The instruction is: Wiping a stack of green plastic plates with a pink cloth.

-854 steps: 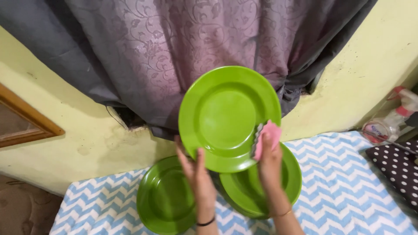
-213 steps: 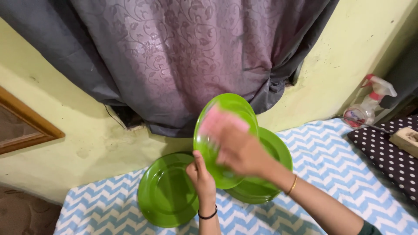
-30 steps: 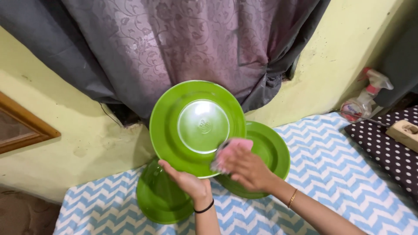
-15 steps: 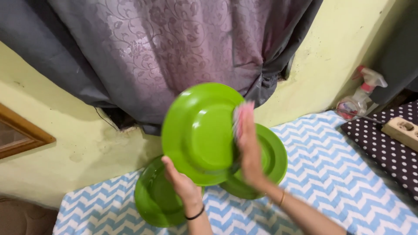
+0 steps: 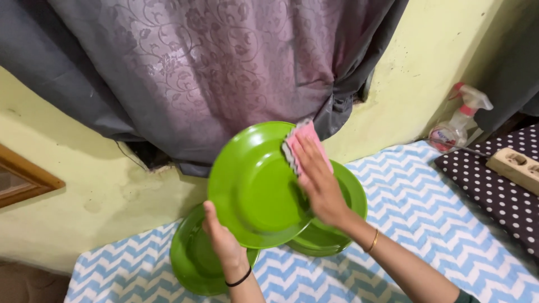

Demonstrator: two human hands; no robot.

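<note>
The left hand (image 5: 222, 238) was closed on the lower rim of a green plate (image 5: 252, 191), thumb on the face turned toward the person and fingers hidden behind it, holding the plate raised and tilted on edge above the bedding. The right hand (image 5: 319, 180) lay flat against the plate's upper right rim, its fingers together and pressing a pink cloth (image 5: 301, 145) with a grey zigzag edge onto the surface; that hand was pressed over the cloth rather than wrapped around it. Below the left hand sat another green plate (image 5: 193, 264) on the blue and white zigzag sheet (image 5: 426, 202), and under the right wrist lay a further green plate (image 5: 342, 224), partly covered by the raised one. Well off to the right of the right hand stood a spray bottle (image 5: 457, 120) against the yellow wall, beside a dotted dark cushion (image 5: 494, 185) with a beige socket strip (image 5: 515, 168) on it. Beyond both hands hung a patterned curtain (image 5: 224, 67). The raised plate looked like moulded plastic: light, stiff, smooth and likely slippery, unlikely to shatter, and best held at the rim with thumb opposed to fingers.
</note>
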